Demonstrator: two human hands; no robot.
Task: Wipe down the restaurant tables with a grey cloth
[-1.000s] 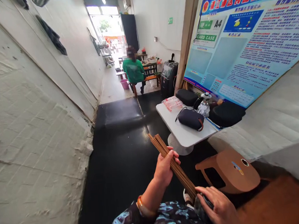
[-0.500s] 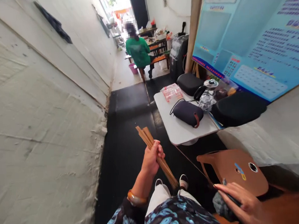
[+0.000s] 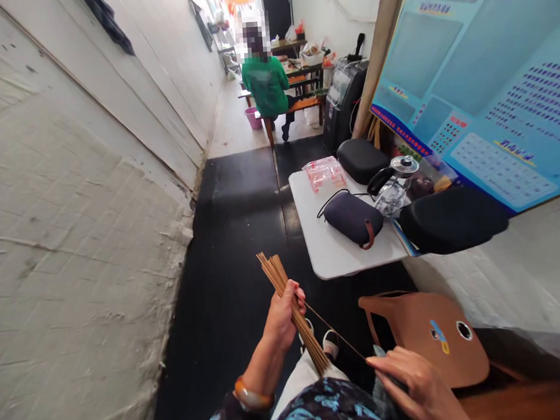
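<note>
My left hand point(image 3: 283, 312) is closed around a bundle of thin brown sticks point(image 3: 275, 271), which slants from upper left down towards my lap. My right hand point(image 3: 411, 373), at the lower right, pinches the end of a single thin stick point(image 3: 339, 334). The stick's other end reaches up to my left hand; whether it touches the bundle I cannot tell. Under my right fingers is a crumpled grey, cloth-like thing point(image 3: 384, 398), partly hidden by the hand. A small grey tip sticks up by the fingertips; its kind is unclear.
A white table point(image 3: 331, 257) carries a dark rounded case with a strap point(image 3: 352, 218), a glass jug point(image 3: 391, 192) and a plastic packet point(image 3: 324, 173). A brown chair point(image 3: 442, 333) stands beside my right hand. A person in green point(image 3: 266, 86) sits ahead; a rough wall point(image 3: 83, 268) runs left.
My right hand has moved left and slightly down with the single stick, closer to the bundle. My left hand with the bundle sits slightly lower. The view has shifted a little.
</note>
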